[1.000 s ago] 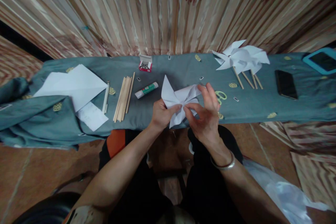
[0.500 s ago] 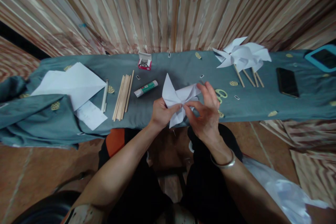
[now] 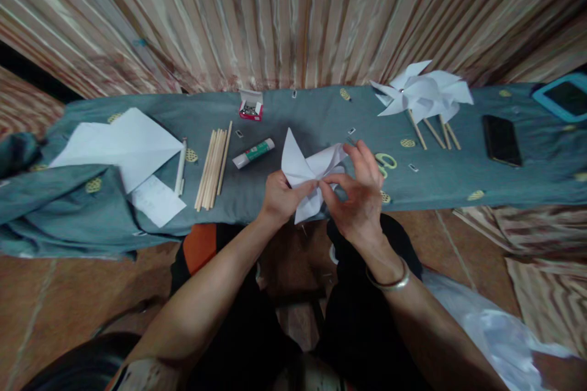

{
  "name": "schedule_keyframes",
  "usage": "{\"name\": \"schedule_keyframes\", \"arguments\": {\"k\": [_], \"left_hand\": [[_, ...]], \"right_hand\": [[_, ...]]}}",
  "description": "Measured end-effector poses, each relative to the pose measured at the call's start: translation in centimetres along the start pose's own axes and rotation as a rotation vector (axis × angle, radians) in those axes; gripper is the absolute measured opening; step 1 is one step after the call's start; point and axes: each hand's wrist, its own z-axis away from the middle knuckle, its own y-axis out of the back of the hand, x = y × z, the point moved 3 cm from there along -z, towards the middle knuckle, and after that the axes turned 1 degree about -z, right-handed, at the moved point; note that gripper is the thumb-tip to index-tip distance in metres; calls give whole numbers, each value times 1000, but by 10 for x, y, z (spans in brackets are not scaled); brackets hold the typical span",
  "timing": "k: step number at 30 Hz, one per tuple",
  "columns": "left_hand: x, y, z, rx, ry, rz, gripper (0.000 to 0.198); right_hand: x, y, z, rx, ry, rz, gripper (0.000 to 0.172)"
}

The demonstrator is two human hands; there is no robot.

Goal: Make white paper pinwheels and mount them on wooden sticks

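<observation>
A white paper pinwheel (image 3: 296, 165) with folded points is held between both hands over the table's near edge. On its left side, my left hand (image 3: 280, 197) is closed, the thumb pressing near the centre. From the right, my right hand (image 3: 355, 195) pinches at the pinwheel's middle with thumb and index finger, its other fingers raised. Whatever lies between those fingertips is too small to make out. Just beyond my left hand are a glue stick (image 3: 254, 153) and a row of wooden sticks (image 3: 213, 168). Green-handled scissors (image 3: 386, 163) lie partly hidden behind my right hand.
Finished pinwheels (image 3: 426, 91) on sticks lie at the back right, near a phone (image 3: 501, 140) and a blue-framed device (image 3: 563, 96). A small open box of pins (image 3: 251, 107) stands at the back. White paper (image 3: 132, 146) and a pen (image 3: 180, 168) are at left.
The view has shifted slightly. Both hands keep their hold on the pinwheel, and the right fingertips stay pressed at its centre with hardly any movement.
</observation>
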Motion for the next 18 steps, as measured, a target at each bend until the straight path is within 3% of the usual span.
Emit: {"name": "schedule_keyframes", "arguments": {"k": [6, 18], "left_hand": [[-2, 1, -2, -3, -20, 25, 20], [0, 3, -2, 36, -48, -20, 18]], "right_hand": [[-1, 0, 0, 33, 18, 65, 16], [-8, 2, -3, -48, 7, 124, 17]]}}
